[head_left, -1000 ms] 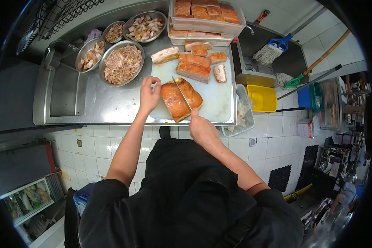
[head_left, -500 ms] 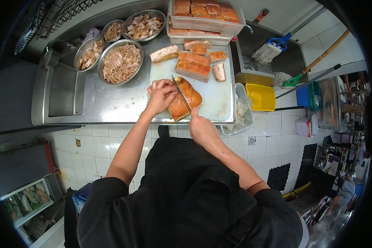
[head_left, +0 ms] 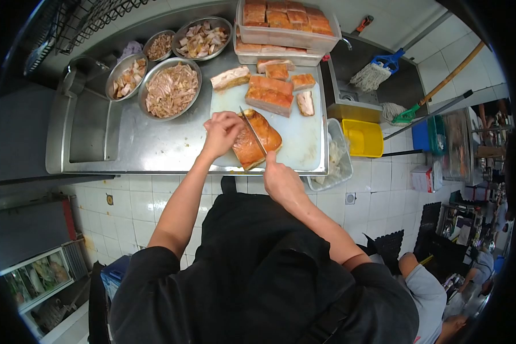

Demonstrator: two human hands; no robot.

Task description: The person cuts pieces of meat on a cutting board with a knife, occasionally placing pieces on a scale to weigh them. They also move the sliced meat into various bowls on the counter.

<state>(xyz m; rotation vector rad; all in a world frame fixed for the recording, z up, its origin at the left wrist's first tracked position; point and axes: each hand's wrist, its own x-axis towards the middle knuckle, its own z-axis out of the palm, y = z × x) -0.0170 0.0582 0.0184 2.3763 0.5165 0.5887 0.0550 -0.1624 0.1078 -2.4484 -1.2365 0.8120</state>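
On the white cutting board [head_left: 298, 135] lies a slab of roasted meat [head_left: 249, 150] with browned skin. A knife [head_left: 253, 131] rests diagonally across its top, its handle in my right hand [head_left: 281, 176], which is closed around it at the slab's near edge. My left hand [head_left: 222, 132] is at the slab's left side; its fingers are bent and slightly blurred, and whether they touch the meat is unclear. Beyond the slab sit a larger cut block [head_left: 269, 94], a long strip [head_left: 230, 78] and several smaller pieces.
Metal bowls of chopped meat [head_left: 171, 90] stand at the left, beside a sink [head_left: 92, 135]. Stacked plastic containers [head_left: 286, 35] of meat are at the back. Right of the counter are a yellow bin [head_left: 362, 137], mops [head_left: 370, 74] and a co-worker's sleeve [head_left: 427, 295].
My left hand's fingers have lifted slightly and drawn back from the knife. The knife stays across the slab. A co-worker's arm and grey sleeve have appeared at the lower right.
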